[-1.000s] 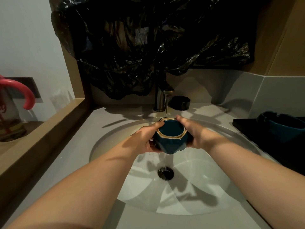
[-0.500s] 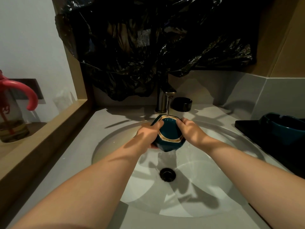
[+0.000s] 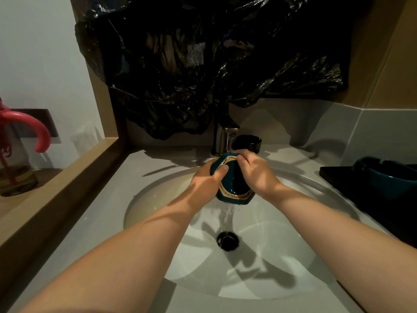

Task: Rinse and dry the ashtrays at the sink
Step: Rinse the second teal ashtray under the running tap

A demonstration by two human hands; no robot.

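Observation:
A dark teal ashtray [image 3: 233, 188] with a gold rim is held tilted towards me under the running faucet [image 3: 222, 138], above the white sink basin [image 3: 158, 199]. My left hand [image 3: 206, 180] grips its left side, thumb over the rim. My right hand [image 3: 255, 175] grips its right side, fingers curled over the top edge. Water pours off the ashtray's lower edge towards the drain [image 3: 227, 240]. A second teal ashtray [image 3: 383, 175] sits on a black tray [image 3: 338, 179] at the right. A black ashtray [image 3: 248, 143] stands behind the faucet.
A black plastic sheet [image 3: 203, 64] hangs over the wall above the faucet. A wooden ledge [image 3: 67, 177] runs along the left, with a glass jar [image 3: 15, 172] and a pink curved handle [image 3: 33, 129] on the shelf beyond it.
The ashtray has been raised closer to the spout and tipped from upright to facing me, so water now spills out of it. My right fingers have moved over its top edge.

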